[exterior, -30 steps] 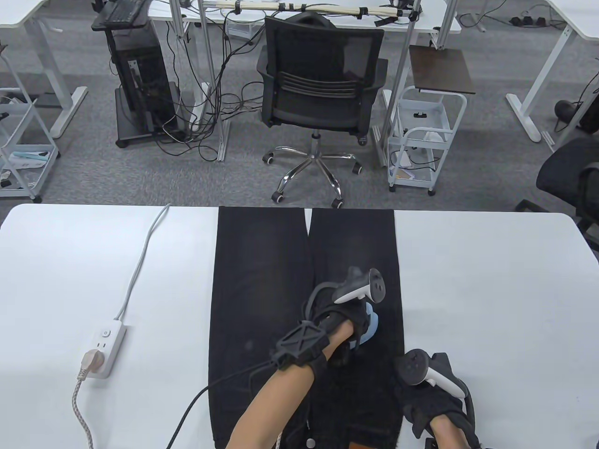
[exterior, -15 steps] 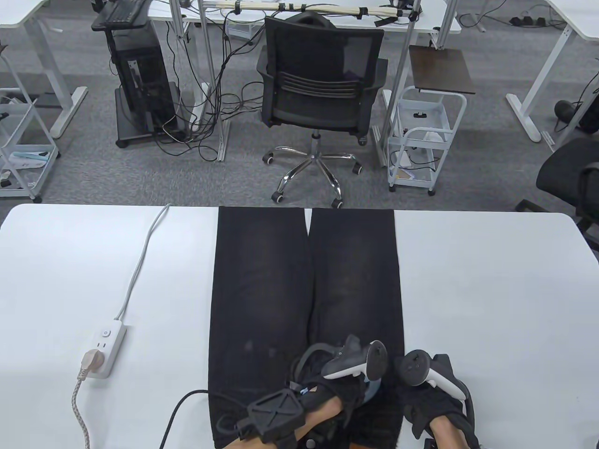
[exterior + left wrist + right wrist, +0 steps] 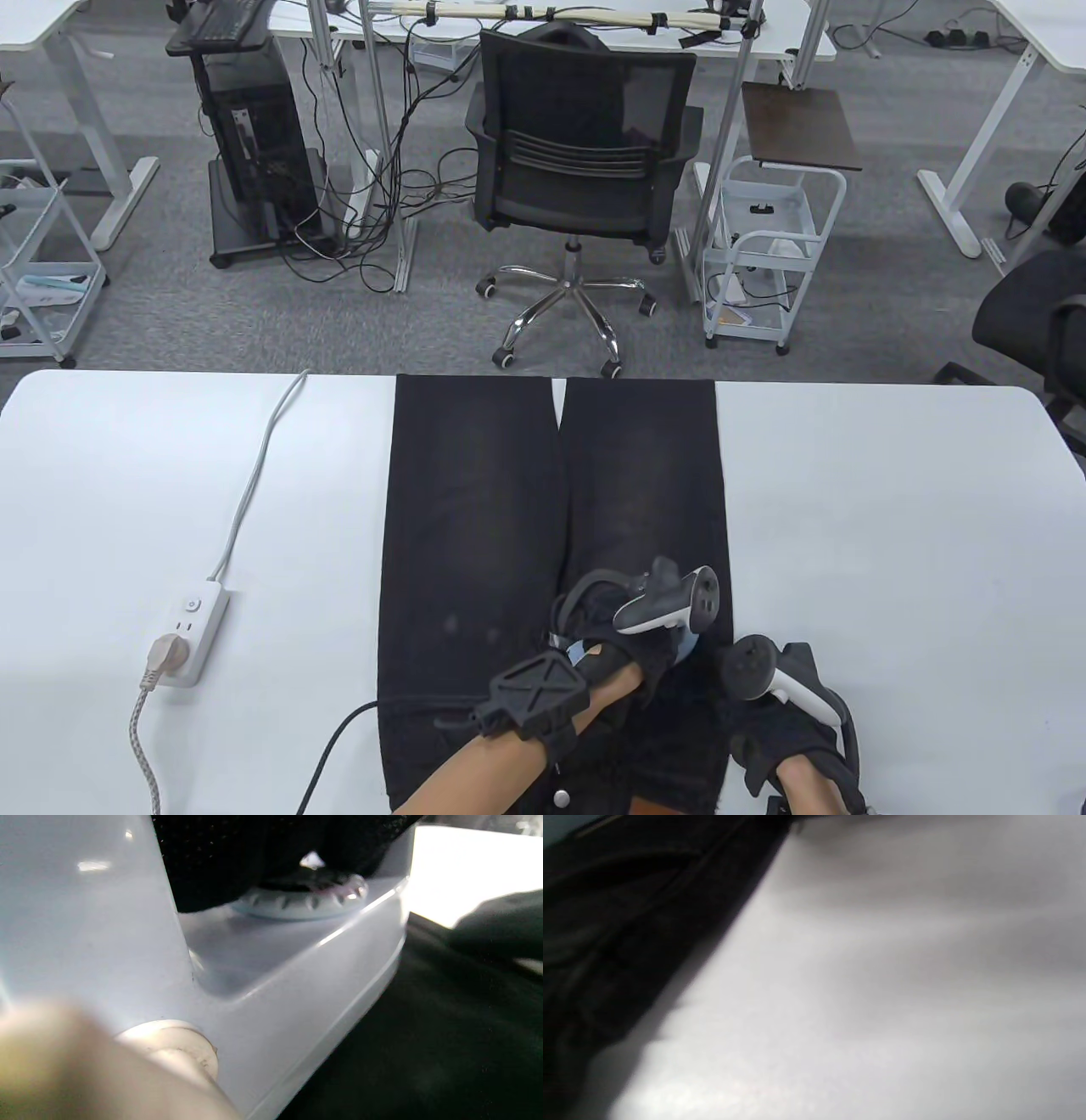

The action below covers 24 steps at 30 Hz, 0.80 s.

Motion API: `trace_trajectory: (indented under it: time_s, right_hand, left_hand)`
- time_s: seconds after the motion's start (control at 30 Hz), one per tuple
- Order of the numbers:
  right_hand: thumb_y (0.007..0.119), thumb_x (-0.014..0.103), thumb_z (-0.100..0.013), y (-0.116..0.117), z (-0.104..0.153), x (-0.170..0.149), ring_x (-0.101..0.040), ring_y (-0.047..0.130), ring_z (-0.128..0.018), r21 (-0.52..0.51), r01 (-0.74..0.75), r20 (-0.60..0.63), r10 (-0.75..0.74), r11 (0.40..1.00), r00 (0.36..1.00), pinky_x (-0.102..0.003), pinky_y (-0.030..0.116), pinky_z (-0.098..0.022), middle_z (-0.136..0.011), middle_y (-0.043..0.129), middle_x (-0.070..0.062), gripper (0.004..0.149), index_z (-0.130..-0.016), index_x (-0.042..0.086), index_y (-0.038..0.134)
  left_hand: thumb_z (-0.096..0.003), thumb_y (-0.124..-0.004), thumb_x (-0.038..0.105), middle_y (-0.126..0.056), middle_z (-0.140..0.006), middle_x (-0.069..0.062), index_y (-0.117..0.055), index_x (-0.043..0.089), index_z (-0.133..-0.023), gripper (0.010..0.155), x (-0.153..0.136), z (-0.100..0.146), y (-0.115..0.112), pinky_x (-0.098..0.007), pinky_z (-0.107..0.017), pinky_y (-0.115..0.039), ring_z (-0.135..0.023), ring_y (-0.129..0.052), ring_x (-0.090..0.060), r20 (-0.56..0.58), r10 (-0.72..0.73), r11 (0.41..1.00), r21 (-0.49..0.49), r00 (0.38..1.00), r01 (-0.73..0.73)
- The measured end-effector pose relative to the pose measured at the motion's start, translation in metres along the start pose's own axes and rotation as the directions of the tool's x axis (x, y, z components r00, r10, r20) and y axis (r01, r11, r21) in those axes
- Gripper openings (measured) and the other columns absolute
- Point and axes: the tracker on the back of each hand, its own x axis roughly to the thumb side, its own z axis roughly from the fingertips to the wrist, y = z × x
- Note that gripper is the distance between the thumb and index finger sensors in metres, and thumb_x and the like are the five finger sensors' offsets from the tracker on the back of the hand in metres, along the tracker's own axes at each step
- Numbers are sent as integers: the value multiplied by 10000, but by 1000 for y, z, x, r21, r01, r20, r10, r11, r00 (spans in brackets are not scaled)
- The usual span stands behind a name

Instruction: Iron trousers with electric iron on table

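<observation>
Left hand point(image 3: 632, 654) farther up trousers point(image 3: 475, 509) on white table point(image 3: 891, 526).

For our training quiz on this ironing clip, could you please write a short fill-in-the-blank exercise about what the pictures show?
1. The left hand grips the pale blue electric iron, which rests on the black ____.
2. The right hand rests at the trousers' ____ edge, near the waistband.
3. The white power strip lies on the white table to the ____ of the trousers.
4. Beyond the table's far edge stands a black office ____.

Missing words: trousers; right; left; chair
</observation>
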Motion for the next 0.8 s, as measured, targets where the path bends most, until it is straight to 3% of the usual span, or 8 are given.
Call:
trace_trajectory:
  time_s: [0.13,0.17,0.4,0.6,0.8]
  right_hand:
    - [461,290,-623,0,0,1,-546,-65,-978,1,-10,-2,10,1000,1000,-796,202,-628,-1111,-141,-169,679,-1095,189,-16]
    - [461,290,-623,0,0,1,-547,-64,-978,1,-12,-2,12,1000,1000,-795,203,-628,-1111,-141,-169,678,-1095,190,-15]
    - [464,293,-625,-1,0,2,-549,-59,-979,5,-16,-1,16,1000,1000,-797,209,-628,-1112,-138,-172,680,-1097,188,-14]
    - [466,300,-627,-1,-1,1,-542,-58,-979,6,-10,1,10,1000,1000,-793,203,-631,-1113,-139,-165,678,-1098,197,-11]
    - [466,306,-630,-1,-1,1,-537,-61,-975,14,-4,8,4,1000,1000,-793,192,-630,-1111,-144,-160,677,-1097,199,-13]
  left_hand:
    - [-602,-764,405,-917,-530,33,-661,77,-893,450,-17,-39,11,-431,-464,-866,-383,-983,-133,-78,75,995,-60,994,-79]
    - [-602,-766,405,-916,-529,33,-663,77,-892,450,-22,-49,13,-429,-463,-867,-381,-982,-132,-112,62,997,-29,992,-66]
    - [-607,-763,412,-905,-529,43,-654,94,-895,442,-57,-82,23,-412,-474,-863,-390,-972,-115,-232,134,989,-27,963,-144]
    - [-599,-752,394,-902,-516,40,-659,85,-879,427,-52,-75,20,-414,-443,-868,-357,-970,-119,-192,114,991,-43,975,-125]
    - [-582,-771,363,-915,-489,15,-682,63,-856,417,-38,-46,11,-422,-413,-874,-326,-979,-135,-143,148,983,-91,979,-161]
